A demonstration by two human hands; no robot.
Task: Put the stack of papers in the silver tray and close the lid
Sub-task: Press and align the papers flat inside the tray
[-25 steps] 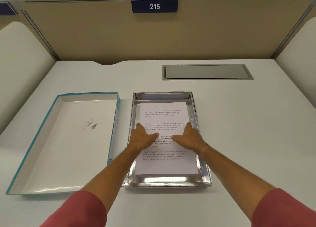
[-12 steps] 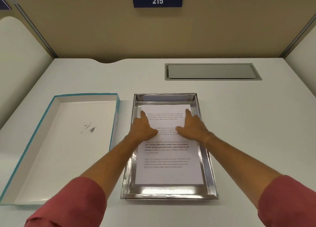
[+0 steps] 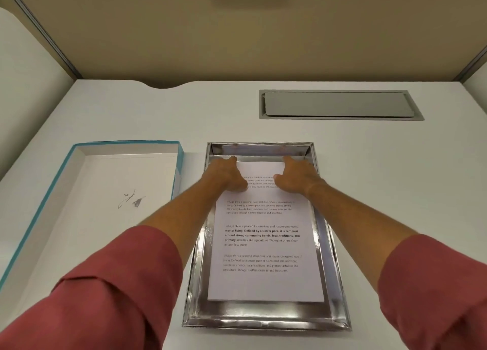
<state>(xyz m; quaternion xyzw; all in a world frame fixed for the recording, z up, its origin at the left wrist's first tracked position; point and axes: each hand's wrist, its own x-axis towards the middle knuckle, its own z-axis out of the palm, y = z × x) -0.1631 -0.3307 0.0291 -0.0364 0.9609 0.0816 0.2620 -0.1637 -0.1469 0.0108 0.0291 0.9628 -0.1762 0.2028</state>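
1. The stack of white printed papers (image 3: 263, 244) is seen lying flat inside the shiny silver rectangular tray (image 3: 263, 320), with a strip of bare metal showing on every side.
2. The left hand (image 3: 226, 175) is pressed palm-down on the far left corner of the top sheet, fingers held loosely together and gripping nothing (the fingertips reach just past the paper's far edge).
3. The right hand (image 3: 296, 177) is laid flat on the far right corner in the same manner, fingers slightly spread, nothing grasped.
4. The white box lid with the teal outer edge (image 3: 105, 204) is found upturned on the white desk (image 3: 395, 191), just beside the tray's left side and not touching it; a small dark sketch is visible on its inner face.
5. Rolled red sleeves (image 3: 113, 283) are seen on both forearms.
6. A grey recessed cable hatch (image 3: 340, 104) is set into the desk beyond the tray, well apart from it.
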